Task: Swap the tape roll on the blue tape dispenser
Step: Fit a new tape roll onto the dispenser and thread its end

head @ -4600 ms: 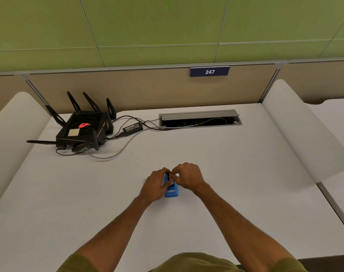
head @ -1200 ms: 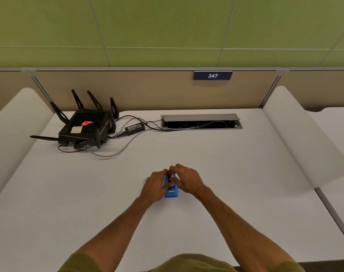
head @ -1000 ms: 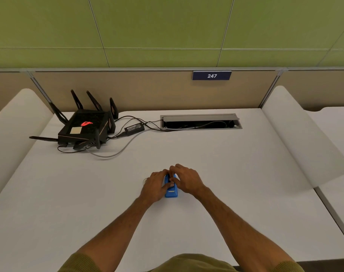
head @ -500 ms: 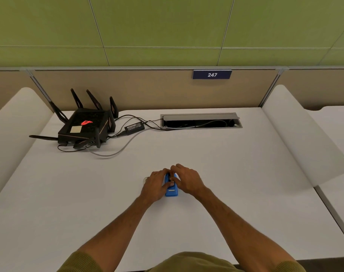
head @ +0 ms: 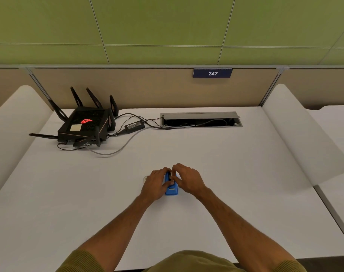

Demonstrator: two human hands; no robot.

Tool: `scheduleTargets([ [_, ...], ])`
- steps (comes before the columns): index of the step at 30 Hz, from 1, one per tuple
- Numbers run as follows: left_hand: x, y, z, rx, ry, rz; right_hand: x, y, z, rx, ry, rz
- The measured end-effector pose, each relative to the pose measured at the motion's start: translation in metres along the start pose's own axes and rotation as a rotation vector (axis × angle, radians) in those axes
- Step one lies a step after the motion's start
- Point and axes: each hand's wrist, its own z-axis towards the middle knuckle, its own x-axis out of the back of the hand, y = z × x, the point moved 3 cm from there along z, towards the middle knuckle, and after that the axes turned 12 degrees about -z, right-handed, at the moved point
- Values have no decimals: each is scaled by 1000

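A small blue tape dispenser (head: 171, 190) stands on the white desk (head: 206, 154), its cutter end toward me. My left hand (head: 155, 183) clasps its left side. My right hand (head: 187, 179) clasps its right side, with fingertips pinched over the dark roll slot (head: 169, 176) on top. A faint clear tape roll (head: 145, 178) shows just left of my left hand, mostly hidden. The roll inside the dispenser is covered by my fingers.
A black router (head: 85, 126) with antennas sits at the back left, with a power brick (head: 134, 126) and cables running to an open cable tray (head: 201, 119). White curved dividers (head: 304, 138) flank the desk. A tan partition with a 247 sign (head: 212, 73) stands behind.
Both hands stay on the dispenser in the same place. Only small finger shifts on top of it are visible.
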Motion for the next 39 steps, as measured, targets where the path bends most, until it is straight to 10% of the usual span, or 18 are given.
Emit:
scheduleTargets([
  [39, 1, -2, 0, 19, 7, -8, -4, -1, -18, 129, 125, -168],
])
